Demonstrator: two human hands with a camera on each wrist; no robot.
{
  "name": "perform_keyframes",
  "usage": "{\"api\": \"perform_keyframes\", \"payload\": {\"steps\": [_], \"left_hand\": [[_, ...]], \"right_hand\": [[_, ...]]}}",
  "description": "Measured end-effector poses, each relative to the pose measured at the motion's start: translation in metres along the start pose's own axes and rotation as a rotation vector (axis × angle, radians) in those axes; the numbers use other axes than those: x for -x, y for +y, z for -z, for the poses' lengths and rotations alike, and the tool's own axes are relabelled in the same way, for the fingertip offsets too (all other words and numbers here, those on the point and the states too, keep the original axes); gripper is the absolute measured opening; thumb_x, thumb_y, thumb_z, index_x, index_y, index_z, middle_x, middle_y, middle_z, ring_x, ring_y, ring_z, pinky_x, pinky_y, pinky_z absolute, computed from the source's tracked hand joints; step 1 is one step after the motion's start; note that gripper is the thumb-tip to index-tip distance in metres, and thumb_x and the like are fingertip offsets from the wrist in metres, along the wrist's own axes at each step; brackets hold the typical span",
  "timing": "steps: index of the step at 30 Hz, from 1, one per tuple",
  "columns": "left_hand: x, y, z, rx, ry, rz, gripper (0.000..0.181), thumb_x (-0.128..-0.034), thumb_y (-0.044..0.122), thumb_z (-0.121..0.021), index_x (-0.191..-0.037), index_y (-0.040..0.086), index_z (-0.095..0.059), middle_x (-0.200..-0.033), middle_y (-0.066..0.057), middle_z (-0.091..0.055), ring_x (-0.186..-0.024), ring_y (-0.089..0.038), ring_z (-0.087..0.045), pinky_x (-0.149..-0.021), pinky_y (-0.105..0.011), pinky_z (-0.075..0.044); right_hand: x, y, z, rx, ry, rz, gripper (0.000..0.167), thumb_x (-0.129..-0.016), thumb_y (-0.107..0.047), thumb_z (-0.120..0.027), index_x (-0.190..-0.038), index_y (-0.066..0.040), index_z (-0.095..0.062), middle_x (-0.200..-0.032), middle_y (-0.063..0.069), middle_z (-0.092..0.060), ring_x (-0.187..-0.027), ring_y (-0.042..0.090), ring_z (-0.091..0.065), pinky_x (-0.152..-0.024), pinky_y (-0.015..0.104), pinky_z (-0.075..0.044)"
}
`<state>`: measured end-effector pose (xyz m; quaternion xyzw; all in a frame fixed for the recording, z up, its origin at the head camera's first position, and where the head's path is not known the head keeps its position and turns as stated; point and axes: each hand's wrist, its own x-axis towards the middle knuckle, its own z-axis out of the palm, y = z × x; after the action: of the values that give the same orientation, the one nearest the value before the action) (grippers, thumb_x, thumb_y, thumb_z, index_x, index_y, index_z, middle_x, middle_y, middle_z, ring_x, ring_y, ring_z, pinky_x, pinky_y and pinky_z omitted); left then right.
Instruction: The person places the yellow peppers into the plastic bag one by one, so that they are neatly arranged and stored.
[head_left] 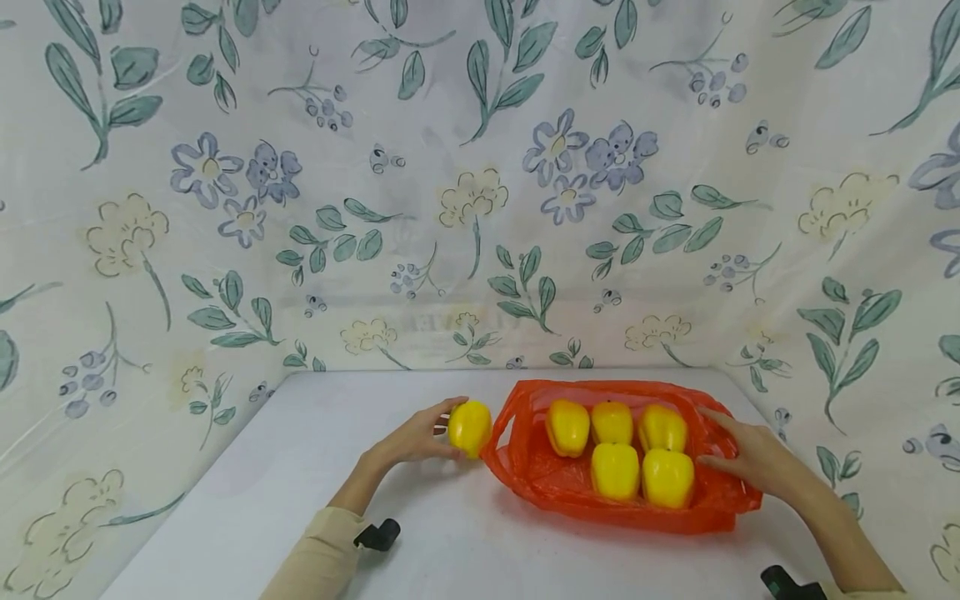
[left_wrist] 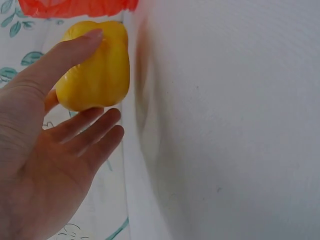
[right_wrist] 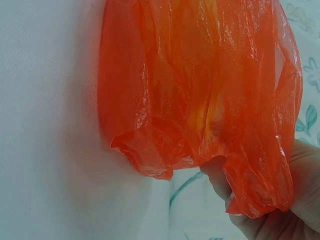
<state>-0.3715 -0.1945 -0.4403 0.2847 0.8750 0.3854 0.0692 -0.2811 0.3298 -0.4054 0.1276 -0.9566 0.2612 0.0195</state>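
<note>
Between its thumb and index finger, my left hand point(head_left: 427, 435) pinches a yellow bell pepper point(head_left: 470, 429) just left of a red plastic bag point(head_left: 585, 512). In the left wrist view, the thumb lies across the bell pepper point(left_wrist: 110, 70), while the other fingers of the hand point(left_wrist: 55, 160) spread below it. The bag lies with its mouth facing up and left, and several yellow bell peppers point(head_left: 615, 471) sit inside. My right hand point(head_left: 753, 457) grips the bag's right side. In the right wrist view, crumpled plastic point(right_wrist: 165, 110) covers part of the fingers.
A white table point(head_left: 247, 500) carries everything. Behind and beside it hangs a floral-patterned sheet point(head_left: 420, 250). Black wrist devices, one at the left wrist point(head_left: 378, 535) and one at the right wrist point(head_left: 787, 583), show near the sleeves.
</note>
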Motion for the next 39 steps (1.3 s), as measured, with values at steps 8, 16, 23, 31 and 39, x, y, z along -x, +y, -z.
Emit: {"api": "perform_keyframes", "payload": {"steps": [8, 16, 23, 31, 39], "left_hand": [[0.000, 0.011, 0.008, -0.022, 0.048, -0.025, 0.088, -0.0776, 0.034, -0.082, -0.151, 0.022, -0.034, -0.149, -0.003, -0.047, -0.126, -0.028, -0.053, -0.107, -0.053, -0.045], [0.002, 0.033, 0.017, -0.011, 0.117, -0.061, 0.090, -0.0753, 0.035, -0.085, -0.150, 0.022, -0.036, -0.147, -0.003, -0.050, -0.125, -0.029, -0.056, -0.106, -0.056, -0.044], [0.001, 0.059, 0.019, -0.067, 0.177, -0.141, 0.087, -0.0745, 0.041, -0.084, -0.148, 0.029, -0.038, -0.145, 0.004, -0.050, -0.122, -0.020, -0.059, -0.103, -0.044, -0.051], [0.000, 0.085, 0.018, -0.095, 0.203, -0.216, 0.087, -0.0742, 0.039, -0.085, -0.147, 0.027, -0.039, -0.147, 0.005, -0.049, -0.121, -0.018, -0.060, -0.102, -0.039, -0.051], [-0.001, 0.112, 0.020, -0.103, 0.216, -0.275, 0.088, -0.0745, 0.035, -0.086, -0.149, 0.024, -0.039, -0.147, 0.004, -0.049, -0.124, -0.017, -0.058, -0.102, -0.040, -0.051]], "right_hand": [[0.001, -0.001, 0.001, -0.008, 0.001, 0.010, 0.084, -0.082, -0.036, -0.077, -0.146, 0.002, -0.037, -0.119, 0.029, -0.062, -0.079, 0.014, -0.064, -0.061, 0.028, -0.060], [0.002, -0.002, -0.001, -0.011, -0.008, -0.003, 0.084, -0.082, -0.037, -0.077, -0.146, 0.001, -0.037, -0.120, 0.030, -0.061, -0.079, 0.015, -0.064, -0.061, 0.028, -0.060], [0.002, -0.002, -0.001, 0.019, 0.018, 0.012, 0.083, -0.082, -0.034, -0.077, -0.145, 0.002, -0.038, -0.119, 0.032, -0.061, -0.077, 0.014, -0.064, -0.059, 0.026, -0.059], [0.003, -0.004, -0.001, -0.002, 0.007, -0.002, 0.083, -0.082, -0.035, -0.077, -0.146, 0.001, -0.038, -0.121, 0.031, -0.061, -0.077, 0.013, -0.064, -0.060, 0.026, -0.059], [0.003, -0.004, 0.000, 0.016, 0.018, 0.000, 0.083, -0.082, -0.034, -0.077, -0.145, 0.002, -0.038, -0.120, 0.032, -0.060, -0.078, 0.015, -0.064, -0.059, 0.027, -0.059]]}}
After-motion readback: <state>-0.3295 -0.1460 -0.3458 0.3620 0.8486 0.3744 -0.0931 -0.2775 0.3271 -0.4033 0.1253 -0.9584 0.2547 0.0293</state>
